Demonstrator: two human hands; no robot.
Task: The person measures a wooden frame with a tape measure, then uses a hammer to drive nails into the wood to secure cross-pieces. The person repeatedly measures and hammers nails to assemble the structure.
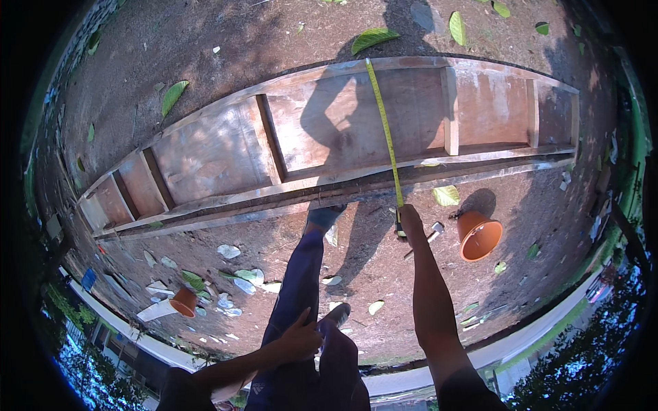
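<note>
One right hand (410,220), centre, grips a likely light tape measure (386,128), best held by its case (401,234); left hand (300,339), below, half-curled.

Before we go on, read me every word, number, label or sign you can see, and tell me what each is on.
No text is readable.
Tape measure: markings on the yellow blade are too small to read.
Dark trousers: a small pale emblem, no legible wording.
Wooden frame: no lettering visible.
</note>
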